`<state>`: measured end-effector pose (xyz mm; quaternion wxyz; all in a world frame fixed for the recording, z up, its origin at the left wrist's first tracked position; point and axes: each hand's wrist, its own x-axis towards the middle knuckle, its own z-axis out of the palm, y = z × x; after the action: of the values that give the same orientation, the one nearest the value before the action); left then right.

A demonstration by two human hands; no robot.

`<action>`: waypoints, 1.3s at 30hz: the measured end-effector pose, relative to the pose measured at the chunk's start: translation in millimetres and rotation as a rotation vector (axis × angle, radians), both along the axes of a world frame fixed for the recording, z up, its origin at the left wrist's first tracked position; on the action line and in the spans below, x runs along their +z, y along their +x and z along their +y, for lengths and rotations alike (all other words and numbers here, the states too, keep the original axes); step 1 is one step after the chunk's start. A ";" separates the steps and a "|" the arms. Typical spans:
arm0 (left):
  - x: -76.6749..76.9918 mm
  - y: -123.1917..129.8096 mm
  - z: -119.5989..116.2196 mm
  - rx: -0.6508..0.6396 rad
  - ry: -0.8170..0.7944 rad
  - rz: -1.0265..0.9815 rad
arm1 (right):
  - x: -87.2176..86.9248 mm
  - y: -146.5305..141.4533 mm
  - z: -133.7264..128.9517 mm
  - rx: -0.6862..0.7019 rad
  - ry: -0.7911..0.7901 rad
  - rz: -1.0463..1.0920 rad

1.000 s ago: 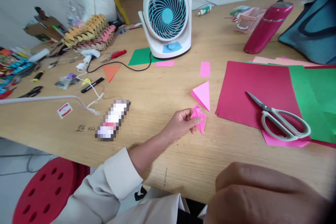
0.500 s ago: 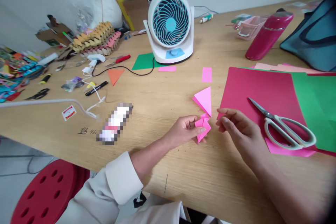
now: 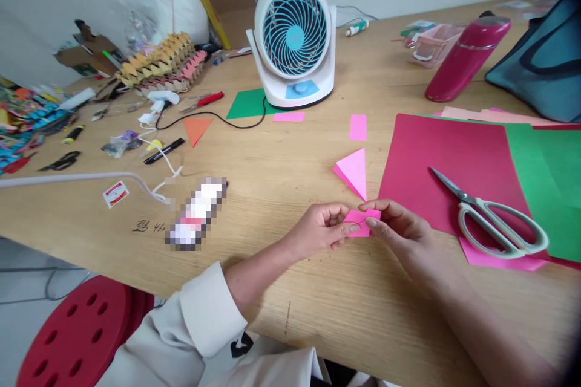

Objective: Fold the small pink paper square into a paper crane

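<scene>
Nearest, a cream sleeve cuff (image 3: 213,308) leads to the left hand (image 3: 320,227), which pinches one side of a small folded pink paper (image 3: 363,232) between thumb and fingers; the right hand (image 3: 403,227) grips the other side likewise, thumb on the near face, so the paper is held between the two; whether it touches the wooden table (image 3: 281,169) cannot be told; the step in hand looks like folding or creasing this piece, and the next move seems to call for a steady left pinch while the right thumb presses the edges into line; below and left of the left hand sits a red stool (image 3: 82,338); farther along that side lies a phone (image 3: 197,214), its screen masked; right of the right hand, scissors (image 3: 481,205) with pale handles lie with their blades over a red sheet (image 3: 422,163); just beyond the fingertips lies a folded pink triangle (image 3: 356,170), then a pink rectangle (image 3: 358,127); well beyond the left hand is an orange triangle (image 3: 197,130); farthest off, a white-and-blue fan (image 3: 295,38) stands beyond both hands, and a magenta bottle (image 3: 467,60) beyond the right one.
</scene>
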<state>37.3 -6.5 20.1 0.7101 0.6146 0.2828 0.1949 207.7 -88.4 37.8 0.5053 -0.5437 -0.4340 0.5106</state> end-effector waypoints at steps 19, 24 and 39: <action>11.9 -4.8 -3.3 0.155 1.399 0.071 | -12.6 0.2 1.6 -0.090 -0.125 0.166; 10.1 -5.0 -2.6 0.232 1.189 0.043 | -12.7 1.8 -1.0 -0.025 -0.119 0.111; 1.8 2.8 -4.7 0.296 0.267 -0.085 | -22.5 -4.0 0.9 -0.052 0.119 0.072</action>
<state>40.1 -11.2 21.9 0.5974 0.6462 0.3114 0.3586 203.7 -87.5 15.3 0.5649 -0.5052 -0.4309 0.4898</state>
